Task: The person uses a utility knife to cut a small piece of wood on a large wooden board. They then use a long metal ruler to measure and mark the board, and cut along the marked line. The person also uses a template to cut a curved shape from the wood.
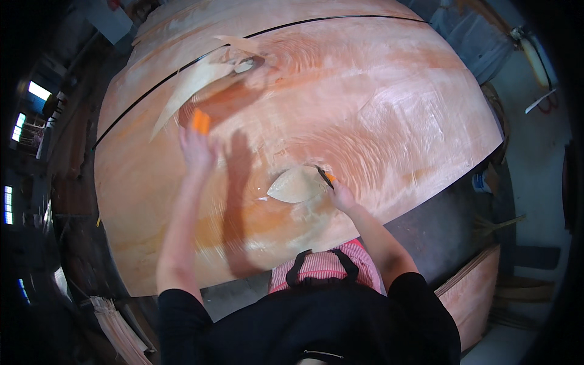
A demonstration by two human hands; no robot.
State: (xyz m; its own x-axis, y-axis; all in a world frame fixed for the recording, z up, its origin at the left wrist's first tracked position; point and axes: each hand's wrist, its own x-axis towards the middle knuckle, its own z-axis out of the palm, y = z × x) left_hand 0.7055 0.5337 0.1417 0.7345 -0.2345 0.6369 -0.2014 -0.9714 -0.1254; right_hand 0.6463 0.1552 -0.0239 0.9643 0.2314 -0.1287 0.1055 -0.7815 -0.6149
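A broad sheet of wood veneer (310,118) with swirling grain fills the space before me. My right hand (343,197) grips a utility knife (326,177) with orange and black parts, its tip by the upper right edge of a pale leaf-shaped piece of veneer (296,185). Raised at the left, my left hand (199,148) holds an orange object (200,121), too blurred to name exactly. Beyond that hand, a long pale pointed strip of veneer (194,84) rests on the sheet beside a small ragged pale spot (244,66).
A thin black cord or strip (292,23) curves across the far part of the sheet. Stacked veneer sheets (474,296) stand at lower right, and bundled veneer strips (121,326) at lower left. Clear plastic film (474,43) hangs at upper right. A striped bag or apron (326,269) is at my waist.
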